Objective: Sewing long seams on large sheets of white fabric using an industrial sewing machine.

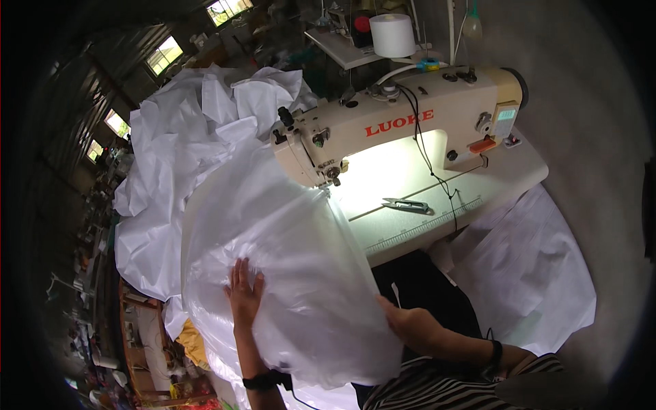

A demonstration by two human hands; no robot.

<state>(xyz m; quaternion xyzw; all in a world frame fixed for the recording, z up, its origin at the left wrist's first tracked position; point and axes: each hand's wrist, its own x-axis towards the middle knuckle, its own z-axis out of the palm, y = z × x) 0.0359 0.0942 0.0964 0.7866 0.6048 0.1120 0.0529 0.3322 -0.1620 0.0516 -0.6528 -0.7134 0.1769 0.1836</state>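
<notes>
A large white sheet, thin and slightly glossy like plastic film, spreads over the sewing table and down across my lap. Its right edge runs up to the needle area of a cream sewing machine; the needle itself is too small to make out. My left hand lies on the sheet with fingers stretched out, and creases fan away from the fingertips. At the sheet's right edge, my right hand is closed with the edge pinched between thumb and fingers.
Thread snips rest on the machine bed, right of the needle. Crumpled white sheeting piles up at the left, and more white material hangs at the right. A white thread cone stands behind the machine. Yellow cloth lies lower left.
</notes>
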